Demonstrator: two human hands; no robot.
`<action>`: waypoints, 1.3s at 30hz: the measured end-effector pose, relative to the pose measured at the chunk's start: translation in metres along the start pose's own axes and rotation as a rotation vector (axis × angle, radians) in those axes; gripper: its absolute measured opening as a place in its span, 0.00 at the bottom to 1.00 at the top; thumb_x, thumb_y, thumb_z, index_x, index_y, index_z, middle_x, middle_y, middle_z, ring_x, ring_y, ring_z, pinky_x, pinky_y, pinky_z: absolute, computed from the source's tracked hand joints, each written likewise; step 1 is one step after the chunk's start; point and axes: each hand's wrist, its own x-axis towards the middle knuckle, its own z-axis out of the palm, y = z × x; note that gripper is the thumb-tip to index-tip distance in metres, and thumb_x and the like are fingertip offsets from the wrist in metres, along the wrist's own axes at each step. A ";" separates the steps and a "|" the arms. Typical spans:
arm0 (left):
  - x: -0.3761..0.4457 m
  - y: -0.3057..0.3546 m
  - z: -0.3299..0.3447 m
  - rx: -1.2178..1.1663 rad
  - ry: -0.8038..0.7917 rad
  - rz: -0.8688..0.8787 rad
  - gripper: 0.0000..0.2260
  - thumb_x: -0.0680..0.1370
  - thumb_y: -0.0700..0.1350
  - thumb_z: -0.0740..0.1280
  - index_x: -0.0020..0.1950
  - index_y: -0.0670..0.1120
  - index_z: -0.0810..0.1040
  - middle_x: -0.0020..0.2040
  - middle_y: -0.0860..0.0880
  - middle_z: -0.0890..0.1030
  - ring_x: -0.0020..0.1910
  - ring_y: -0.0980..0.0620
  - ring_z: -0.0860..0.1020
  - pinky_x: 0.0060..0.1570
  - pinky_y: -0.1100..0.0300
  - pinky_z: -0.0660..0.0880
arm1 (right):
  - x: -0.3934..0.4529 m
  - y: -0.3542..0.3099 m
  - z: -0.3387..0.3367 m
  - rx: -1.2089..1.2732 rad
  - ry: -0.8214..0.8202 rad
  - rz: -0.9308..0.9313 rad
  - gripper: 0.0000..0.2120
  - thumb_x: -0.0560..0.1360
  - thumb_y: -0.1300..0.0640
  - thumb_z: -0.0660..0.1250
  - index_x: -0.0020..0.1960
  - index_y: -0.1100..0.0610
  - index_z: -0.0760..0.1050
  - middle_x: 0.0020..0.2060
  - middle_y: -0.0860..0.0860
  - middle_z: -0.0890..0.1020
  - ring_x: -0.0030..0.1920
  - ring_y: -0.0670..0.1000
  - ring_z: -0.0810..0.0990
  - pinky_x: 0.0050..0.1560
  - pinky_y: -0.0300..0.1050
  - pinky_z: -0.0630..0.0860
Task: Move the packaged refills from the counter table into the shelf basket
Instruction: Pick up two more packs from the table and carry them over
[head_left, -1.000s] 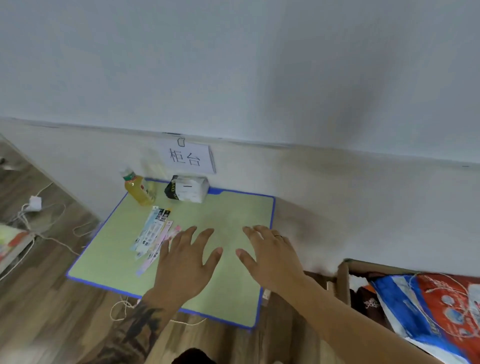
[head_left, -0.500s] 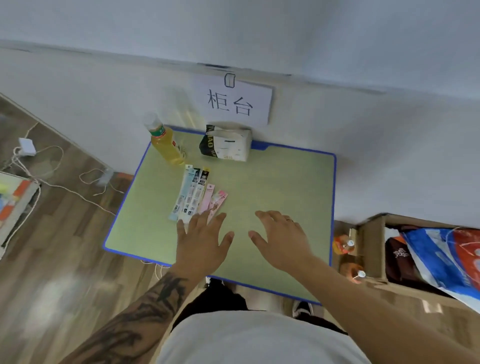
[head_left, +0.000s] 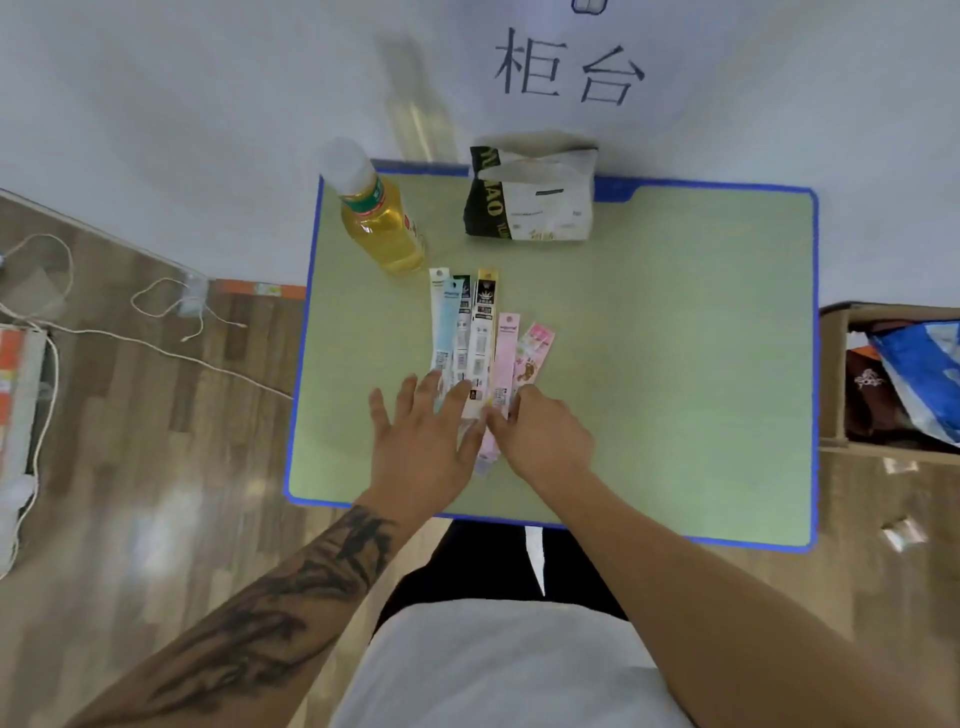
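From the head view, 5 refills (head_left: 475, 343) lie fanned side by side on the green counter (head_left: 675, 338), just in front of the bottle (head_left: 382, 218) and the tissue pack (head_left: 530, 195) at its far edge. The left hand (head_left: 423, 441) rests flat on the refills' near ends, its grip released with fingers spread, while the right hand (head_left: 543, 434) touches them from the right, fingers curled under so I cannot tell its grip. A cardboard box (head_left: 836, 374) stands right of the counter.
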 end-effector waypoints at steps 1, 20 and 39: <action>0.001 -0.003 -0.001 -0.009 0.010 0.007 0.26 0.81 0.62 0.52 0.74 0.53 0.72 0.74 0.43 0.73 0.74 0.37 0.70 0.71 0.28 0.58 | 0.002 -0.004 0.004 -0.036 0.006 -0.004 0.18 0.81 0.38 0.61 0.56 0.54 0.73 0.51 0.55 0.82 0.52 0.60 0.82 0.48 0.49 0.75; 0.003 0.035 -0.056 -1.252 -0.365 -0.275 0.11 0.83 0.50 0.68 0.45 0.45 0.82 0.37 0.48 0.82 0.38 0.52 0.78 0.47 0.46 0.81 | -0.067 0.014 -0.051 0.812 -0.210 -0.022 0.09 0.77 0.57 0.75 0.44 0.60 0.77 0.35 0.53 0.84 0.27 0.43 0.74 0.27 0.33 0.69; -0.006 0.019 -0.051 -1.367 -0.224 -0.563 0.05 0.83 0.43 0.68 0.51 0.48 0.85 0.43 0.46 0.87 0.41 0.47 0.83 0.41 0.52 0.83 | 0.029 0.009 -0.003 0.350 0.030 0.207 0.12 0.80 0.52 0.65 0.39 0.56 0.73 0.36 0.53 0.79 0.36 0.55 0.77 0.32 0.42 0.67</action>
